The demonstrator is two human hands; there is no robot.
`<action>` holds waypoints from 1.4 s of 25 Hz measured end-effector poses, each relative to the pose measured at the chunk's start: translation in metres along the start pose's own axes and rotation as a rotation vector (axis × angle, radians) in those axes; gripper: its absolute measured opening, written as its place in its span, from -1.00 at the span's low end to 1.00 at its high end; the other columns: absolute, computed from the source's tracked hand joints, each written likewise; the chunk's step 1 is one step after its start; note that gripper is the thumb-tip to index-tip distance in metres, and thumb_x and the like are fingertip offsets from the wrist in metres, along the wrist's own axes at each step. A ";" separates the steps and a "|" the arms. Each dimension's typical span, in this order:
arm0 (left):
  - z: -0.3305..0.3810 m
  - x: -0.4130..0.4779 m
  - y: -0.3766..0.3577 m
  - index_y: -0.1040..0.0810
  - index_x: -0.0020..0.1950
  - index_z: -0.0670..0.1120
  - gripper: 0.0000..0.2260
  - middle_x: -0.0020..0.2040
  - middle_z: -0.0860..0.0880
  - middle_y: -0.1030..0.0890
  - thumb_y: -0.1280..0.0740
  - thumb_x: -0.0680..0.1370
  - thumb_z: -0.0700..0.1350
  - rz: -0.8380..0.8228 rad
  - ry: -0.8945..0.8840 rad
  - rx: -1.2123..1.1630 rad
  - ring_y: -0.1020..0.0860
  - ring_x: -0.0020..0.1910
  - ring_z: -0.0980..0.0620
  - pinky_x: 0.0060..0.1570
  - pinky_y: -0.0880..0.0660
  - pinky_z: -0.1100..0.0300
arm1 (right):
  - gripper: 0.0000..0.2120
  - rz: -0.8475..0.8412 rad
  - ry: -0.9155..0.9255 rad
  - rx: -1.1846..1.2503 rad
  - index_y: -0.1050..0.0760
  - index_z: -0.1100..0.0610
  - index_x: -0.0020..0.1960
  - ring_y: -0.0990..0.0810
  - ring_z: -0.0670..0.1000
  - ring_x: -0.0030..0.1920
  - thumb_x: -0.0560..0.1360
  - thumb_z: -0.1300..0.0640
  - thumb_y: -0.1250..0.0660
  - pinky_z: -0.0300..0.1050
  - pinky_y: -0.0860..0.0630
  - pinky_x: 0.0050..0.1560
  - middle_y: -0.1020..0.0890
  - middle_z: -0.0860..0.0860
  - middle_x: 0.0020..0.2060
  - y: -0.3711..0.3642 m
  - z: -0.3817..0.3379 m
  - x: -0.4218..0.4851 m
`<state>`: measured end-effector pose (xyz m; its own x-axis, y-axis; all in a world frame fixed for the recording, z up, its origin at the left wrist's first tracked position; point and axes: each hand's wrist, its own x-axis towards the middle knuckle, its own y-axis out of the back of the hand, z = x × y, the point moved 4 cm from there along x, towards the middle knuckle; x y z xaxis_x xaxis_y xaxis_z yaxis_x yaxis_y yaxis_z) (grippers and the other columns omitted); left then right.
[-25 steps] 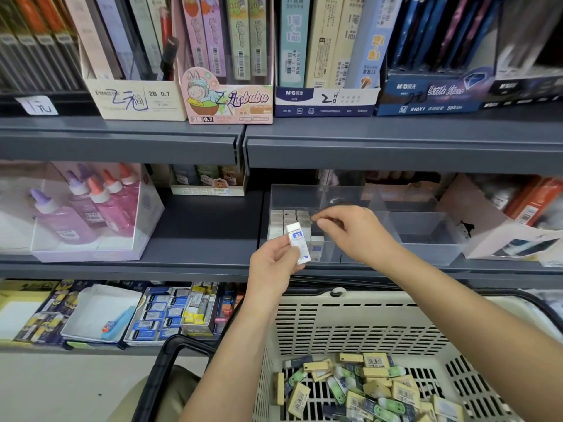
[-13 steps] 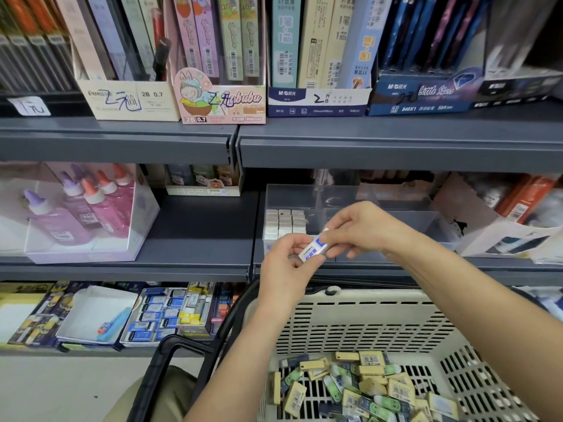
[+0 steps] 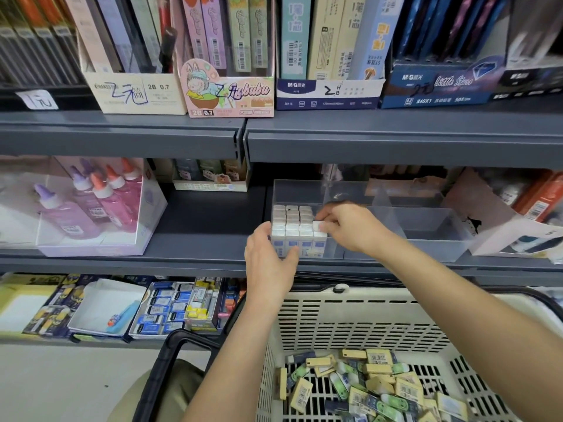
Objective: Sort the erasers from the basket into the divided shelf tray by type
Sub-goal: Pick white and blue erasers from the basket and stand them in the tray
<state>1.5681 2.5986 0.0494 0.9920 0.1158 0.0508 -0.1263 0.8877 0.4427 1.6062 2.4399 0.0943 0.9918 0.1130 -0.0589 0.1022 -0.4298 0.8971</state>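
right fingers (image 3: pixel 327 227) pinch white eraser (image 3: pixel 317 226) over tray (image 3: pixel 426 239) | left hand (image 3: pixel 269 263) loosely open, steadying tray front

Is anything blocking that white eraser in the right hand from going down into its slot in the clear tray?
Nothing visible does. The right hand holds the white eraser at the right end of the block of upright white erasers in the clear divided tray; the left hand only rests against the tray's front.

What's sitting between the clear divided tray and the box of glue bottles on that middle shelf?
Nothing: in the head view, the grey shelf is bare between the divided tray and the glue bottle box; a small carton stands farther back.
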 end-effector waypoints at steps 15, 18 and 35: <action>0.014 -0.029 -0.002 -0.29 0.36 -0.09 -0.55 0.30 -0.01 -0.26 -0.33 0.51 -0.16 0.085 -0.067 -0.048 -0.33 0.29 0.03 0.27 -0.36 0.10 | -0.78 -0.118 0.023 -0.020 -0.46 0.00 0.10 -0.54 -0.01 0.10 0.55 0.18 -0.11 -0.07 -0.44 0.20 -0.61 -0.03 0.10 0.002 0.008 -0.003; 0.019 -0.042 -0.007 -0.34 0.29 -0.04 -0.64 0.14 0.09 -0.33 -0.32 0.52 -0.15 0.072 -0.119 -0.076 -0.43 0.12 0.10 0.09 -0.45 0.18 | -0.78 0.017 0.067 0.190 -0.48 0.04 0.17 -0.54 -0.11 0.15 0.55 0.17 -0.20 -0.14 -0.43 0.23 -0.61 -0.09 0.12 0.008 0.012 -0.018; -0.092 -0.146 -0.135 -0.50 0.11 -0.09 -0.85 0.05 -0.03 -0.56 -0.27 0.55 -0.14 -0.689 0.174 0.274 -0.52 0.02 0.03 0.06 -0.47 0.17 | -0.61 -0.446 -0.247 -0.152 -0.39 0.05 0.30 -0.51 0.03 0.16 0.51 -0.06 -0.26 -0.08 -0.49 0.10 -0.52 0.03 0.22 -0.132 0.186 -0.197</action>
<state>1.4393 2.5029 -0.1004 0.8279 -0.3357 -0.4493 0.5496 0.6449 0.5310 1.4117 2.3072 -0.0938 0.8447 0.0330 -0.5342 0.5243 -0.2515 0.8135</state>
